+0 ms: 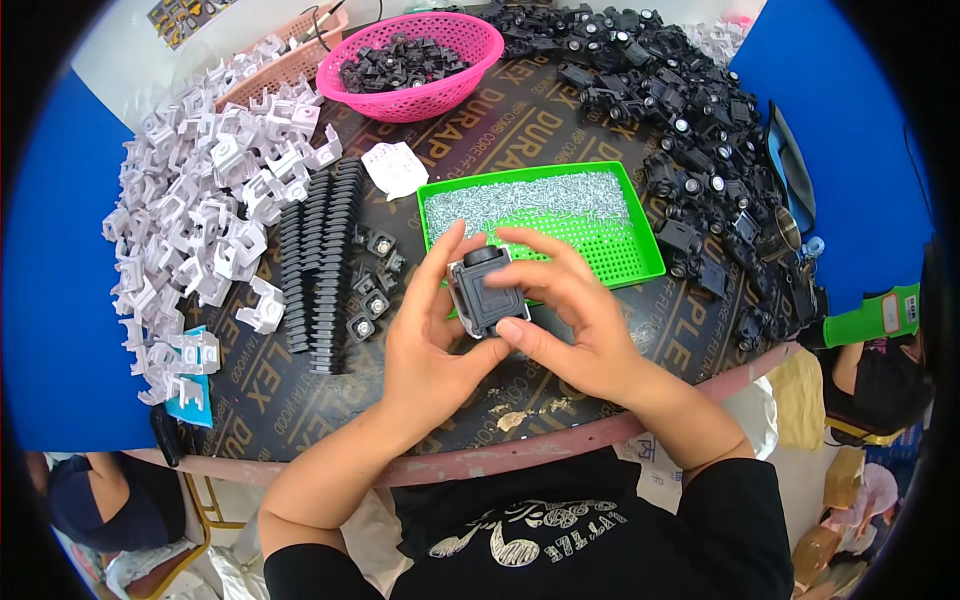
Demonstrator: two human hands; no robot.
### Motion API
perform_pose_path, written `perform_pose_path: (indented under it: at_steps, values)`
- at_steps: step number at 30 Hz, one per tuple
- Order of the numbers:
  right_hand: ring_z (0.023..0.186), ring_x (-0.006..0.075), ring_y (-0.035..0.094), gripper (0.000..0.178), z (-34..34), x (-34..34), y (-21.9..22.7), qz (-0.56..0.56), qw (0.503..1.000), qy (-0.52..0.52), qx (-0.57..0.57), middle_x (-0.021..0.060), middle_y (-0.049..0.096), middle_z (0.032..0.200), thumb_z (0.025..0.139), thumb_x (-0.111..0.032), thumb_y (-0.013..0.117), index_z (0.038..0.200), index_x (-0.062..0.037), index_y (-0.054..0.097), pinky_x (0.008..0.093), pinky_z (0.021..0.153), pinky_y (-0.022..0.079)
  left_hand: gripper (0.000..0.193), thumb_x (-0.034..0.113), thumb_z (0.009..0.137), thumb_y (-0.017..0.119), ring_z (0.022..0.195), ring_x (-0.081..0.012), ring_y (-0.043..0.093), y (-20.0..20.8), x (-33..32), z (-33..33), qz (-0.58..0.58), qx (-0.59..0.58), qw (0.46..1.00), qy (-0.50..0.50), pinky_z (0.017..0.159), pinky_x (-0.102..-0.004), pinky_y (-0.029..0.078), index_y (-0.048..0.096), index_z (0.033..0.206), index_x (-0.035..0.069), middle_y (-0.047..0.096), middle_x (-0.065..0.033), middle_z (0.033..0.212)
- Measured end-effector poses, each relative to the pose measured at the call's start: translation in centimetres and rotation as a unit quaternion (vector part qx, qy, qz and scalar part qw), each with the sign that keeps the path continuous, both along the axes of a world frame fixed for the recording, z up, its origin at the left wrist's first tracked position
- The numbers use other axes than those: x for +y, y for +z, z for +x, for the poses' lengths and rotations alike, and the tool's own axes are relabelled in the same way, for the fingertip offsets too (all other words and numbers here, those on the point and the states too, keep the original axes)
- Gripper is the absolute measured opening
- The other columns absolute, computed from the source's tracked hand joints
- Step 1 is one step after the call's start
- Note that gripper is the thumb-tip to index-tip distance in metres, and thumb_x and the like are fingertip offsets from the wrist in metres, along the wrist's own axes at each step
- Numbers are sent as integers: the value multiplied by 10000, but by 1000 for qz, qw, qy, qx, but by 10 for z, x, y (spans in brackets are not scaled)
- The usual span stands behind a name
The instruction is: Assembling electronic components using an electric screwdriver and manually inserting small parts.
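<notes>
A small black boxy plastic assembly (489, 298) with a round black piece on top is held above the near middle of the table. My left hand (428, 325) grips it from the left side, thumb beneath and fingers behind. From the right, my right hand (578, 325) closes on it, its thumb pressed to the lower front and its fingers bent over the front face. A pale edge shows along its left side. Just beyond my hands sits a green perforated tray (645, 240) of small silvery screws, heaped toward its far side.
White plastic brackets (200, 200) pile up at left, beside stacked black parts (325, 270) and several small square pieces (372, 300). A pink basket (415, 100) of black parts stands behind. Black assemblies (700, 160) heap at right near a green-handled tool (870, 318). Blue panels flank the table.
</notes>
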State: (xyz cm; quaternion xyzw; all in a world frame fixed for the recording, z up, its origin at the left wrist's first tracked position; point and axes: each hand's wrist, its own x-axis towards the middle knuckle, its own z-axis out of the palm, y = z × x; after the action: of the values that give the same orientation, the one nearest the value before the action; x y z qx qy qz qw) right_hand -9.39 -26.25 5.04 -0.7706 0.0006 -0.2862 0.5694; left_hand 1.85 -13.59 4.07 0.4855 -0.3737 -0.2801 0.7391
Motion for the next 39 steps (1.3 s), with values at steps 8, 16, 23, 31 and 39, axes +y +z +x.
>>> perform_pose_path:
  at_steps: [8,16,23,31,39]
  values:
    - [972,218,658,345,-1,14,-4,-62,984,-159,-47,123,636,1093,743,-32,791,1064,-4,670,310,791,548,764,-83,619,790,1121,-250,564,0,6,1,70,-298,937,168,822,-321,545,515,1316,63,513,-142,1260]
    - [1002,229,646,382,-9,19,-5,-15,990,-130,-46,128,640,1116,736,-93,812,1083,-8,676,321,835,529,755,-15,583,840,1049,-281,512,-9,7,4,6,-490,832,259,848,-350,459,537,1267,90,518,-143,1178]
    - [1147,195,546,289,-30,9,5,182,983,-8,31,110,545,1224,741,-44,803,923,-20,580,361,961,494,748,42,680,832,1080,-308,515,-19,0,-13,-68,-491,843,211,900,-396,467,431,1309,97,410,-200,1259]
    - [990,333,621,182,-120,-22,11,-217,864,-367,268,177,613,1098,723,35,647,779,-25,484,388,863,489,849,39,676,808,1279,-402,392,-10,3,-35,139,-406,903,18,997,-465,411,372,1405,68,346,-233,1395]
    - [1297,524,363,329,-144,-44,3,-403,769,-332,368,321,420,1370,722,-11,711,822,-10,399,499,1067,334,609,95,725,762,1221,-373,458,27,10,28,60,-494,842,208,1057,-470,334,518,1282,57,458,-173,1334]
